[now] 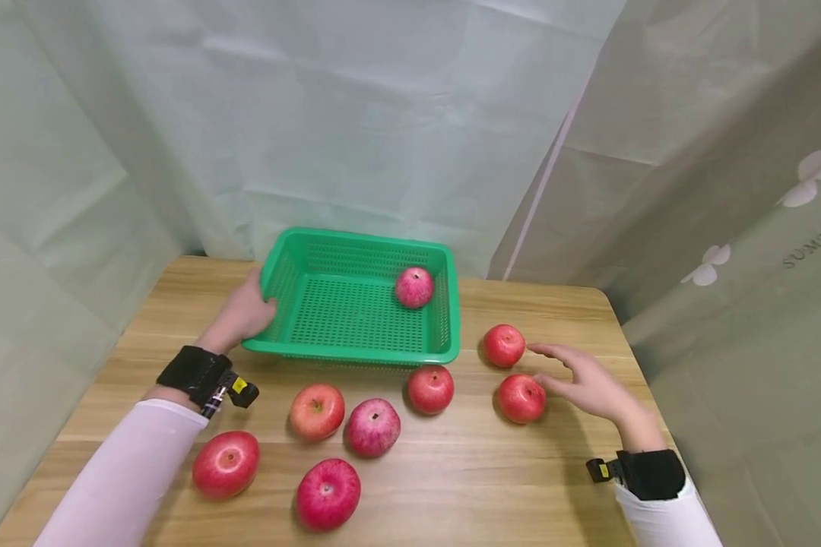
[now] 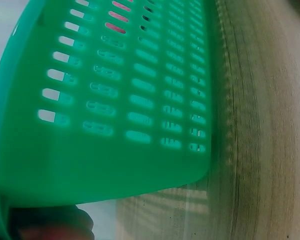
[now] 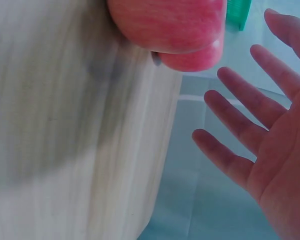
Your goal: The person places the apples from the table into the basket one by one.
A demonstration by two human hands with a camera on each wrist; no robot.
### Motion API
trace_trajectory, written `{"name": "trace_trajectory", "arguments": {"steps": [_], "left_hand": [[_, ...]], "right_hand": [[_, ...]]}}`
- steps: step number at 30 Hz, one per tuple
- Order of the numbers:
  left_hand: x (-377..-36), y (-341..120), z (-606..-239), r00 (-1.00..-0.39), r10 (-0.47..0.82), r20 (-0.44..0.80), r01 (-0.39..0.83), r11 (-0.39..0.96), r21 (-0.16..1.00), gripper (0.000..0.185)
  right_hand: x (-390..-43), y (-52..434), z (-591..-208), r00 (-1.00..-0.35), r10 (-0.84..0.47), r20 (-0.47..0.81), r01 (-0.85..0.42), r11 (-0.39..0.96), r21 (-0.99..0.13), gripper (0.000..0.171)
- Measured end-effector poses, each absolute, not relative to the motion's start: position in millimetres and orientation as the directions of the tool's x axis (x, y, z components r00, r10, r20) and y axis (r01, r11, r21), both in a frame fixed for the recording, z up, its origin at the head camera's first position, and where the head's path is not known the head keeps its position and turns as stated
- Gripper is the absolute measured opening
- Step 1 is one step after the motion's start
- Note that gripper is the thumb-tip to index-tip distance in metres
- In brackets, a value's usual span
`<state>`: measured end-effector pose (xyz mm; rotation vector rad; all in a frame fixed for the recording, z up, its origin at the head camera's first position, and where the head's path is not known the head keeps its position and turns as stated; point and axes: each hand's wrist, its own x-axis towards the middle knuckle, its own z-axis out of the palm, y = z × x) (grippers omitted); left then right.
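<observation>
Where the near red apple [image 1: 521, 399] rests on the tabletop [image 1: 445, 479], it lies just left of the right hand [image 1: 591, 382], by the thumb, with the far red apple [image 1: 503, 346] off the index fingertip; both are roundish, with no clear long axis. That hand is the closer one, its fingers spread, nearly straight, holding nothing. Well to the left, the left hand [image 1: 244, 308] grips the green basket [image 1: 342, 311] by its left side; a pink apple [image 1: 413, 288] sits inside, toward the right end.

At nine o'clock the left hand [image 1: 242, 310] grips the green basket [image 1: 345, 311], while towards four the right hand [image 1: 591, 384] extends beside two red apples [image 1: 522, 400].
</observation>
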<state>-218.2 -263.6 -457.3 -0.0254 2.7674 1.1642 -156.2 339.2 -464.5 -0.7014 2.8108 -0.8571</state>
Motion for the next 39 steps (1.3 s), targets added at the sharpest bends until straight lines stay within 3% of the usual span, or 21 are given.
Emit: {"name": "trace_trajectory", "arguments": {"steps": [7,20,39], "left_hand": [[-218.4,-263.2,-457.7,-0.99,0.042,-0.137,-0.07,0.693,0.717,0.069],[-215.2,-265.3,-457.7,-0.987,0.041,-0.153,-0.084,0.688,0.721,0.069],[-221.7,-264.7,-458.8,-0.99,0.043,-0.134,-0.066,0.697,0.714,0.071]], "right_hand": [[-144.3,339.9,-471.3,-0.892,-0.451,0.016,-0.38,0.73,-0.568,0.059],[-127.8,333.5,-487.6,-0.88,-0.475,-0.011,-0.38,0.717,-0.584,0.081],[-131.7,320.3,-486.3,-0.865,-0.5,-0.027,-0.392,0.71,-0.585,0.081]]}}
